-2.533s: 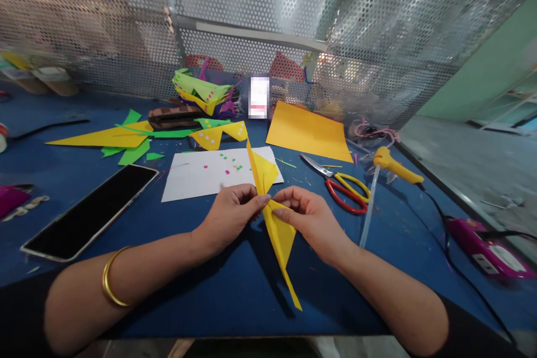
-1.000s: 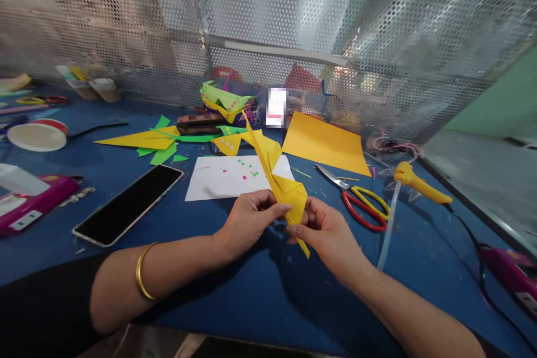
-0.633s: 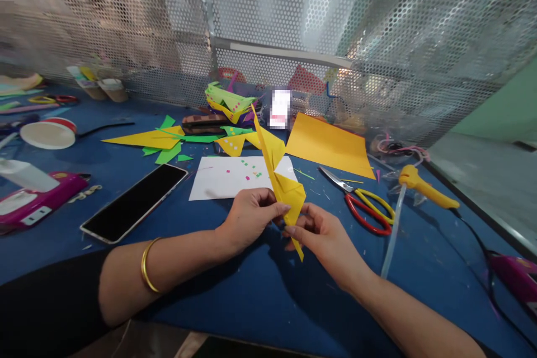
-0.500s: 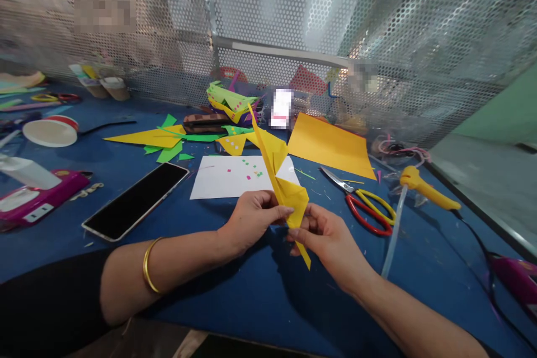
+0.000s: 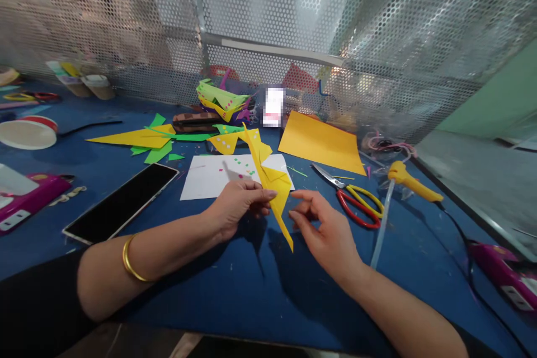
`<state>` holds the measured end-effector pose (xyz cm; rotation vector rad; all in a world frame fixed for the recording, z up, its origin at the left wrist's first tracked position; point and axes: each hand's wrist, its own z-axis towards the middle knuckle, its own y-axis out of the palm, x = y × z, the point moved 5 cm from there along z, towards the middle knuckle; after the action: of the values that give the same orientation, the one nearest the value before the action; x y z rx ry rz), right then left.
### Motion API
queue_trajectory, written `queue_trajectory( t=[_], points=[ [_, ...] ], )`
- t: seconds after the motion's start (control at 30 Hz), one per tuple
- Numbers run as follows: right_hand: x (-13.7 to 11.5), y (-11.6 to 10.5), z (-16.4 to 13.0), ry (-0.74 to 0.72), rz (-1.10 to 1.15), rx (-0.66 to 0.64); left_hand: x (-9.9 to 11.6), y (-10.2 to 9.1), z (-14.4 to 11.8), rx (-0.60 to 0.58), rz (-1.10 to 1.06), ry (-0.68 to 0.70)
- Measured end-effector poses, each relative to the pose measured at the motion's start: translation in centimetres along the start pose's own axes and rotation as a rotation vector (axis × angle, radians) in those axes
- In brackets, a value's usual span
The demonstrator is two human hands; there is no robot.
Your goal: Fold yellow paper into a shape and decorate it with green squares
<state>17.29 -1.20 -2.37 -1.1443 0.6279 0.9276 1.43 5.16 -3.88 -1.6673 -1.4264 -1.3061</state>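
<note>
Yellow folded paper [image 5: 272, 182], long pointed tips

Left hand [image 5: 235, 204] fingers pinched (bangled wrist), right hand [image 5: 323, 229] fingers loosely spread.

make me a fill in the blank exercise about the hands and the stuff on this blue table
1. The folded yellow paper piece is pinched by the ____ hand only.
2. The right hand is open and ____ the yellow paper, not touching it.
3. The red and yellow handled scissors lie on the blue table, to the ____ of both hands.
4. The black flat phone lies screen up beside the ____ forearm.

Missing words: left; beside; right; left
</note>
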Motion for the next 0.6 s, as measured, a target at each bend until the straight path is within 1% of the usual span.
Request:
queue_trajectory(
  t=[0.07, 0.1, 0.13, 0.2, 0.3, 0.43, 0.53, 0.6],
  points=[
    [-1.4, -0.7, -0.1, -0.312, -0.243, 0.095, -0.2, 0.2, -0.1, -0.040, -0.007, -0.035],
    [-2.1, -0.8, -0.2, -0.445, -0.336, 0.118, -0.3, 0.3, -0.2, -0.059, -0.013, -0.053],
    [-2.6, -0.8, -0.3, -0.550, -0.404, 0.130, -0.5, 0.4, -0.3, -0.080, -0.016, -0.069],
    [-3.4, -0.7, -0.5, -0.688, -0.480, 0.133, -0.8, 0.7, -0.6, -0.122, -0.004, -0.087],
    [-3.8, -0.5, -0.6, -0.788, -0.529, 0.084, -1.0, 1.0, -0.9, -0.174, 0.039, -0.097],
    [-3.8, -0.2, -1.3, -0.902, -0.594, 0.028, -0.9, 1.4, -1.1, -0.233, 0.146, -0.091],
    [-3.9, -0.1, -1.7, -0.922, -0.608, 0.017, -0.6, 1.6, -1.2, -0.260, 0.227, -0.027],
    [-4.3, -0.2, -2.0, -0.899, -0.574, 0.049, -0.6, 1.4, -1.6, -0.262, 0.276, 0.021]
  ],
)
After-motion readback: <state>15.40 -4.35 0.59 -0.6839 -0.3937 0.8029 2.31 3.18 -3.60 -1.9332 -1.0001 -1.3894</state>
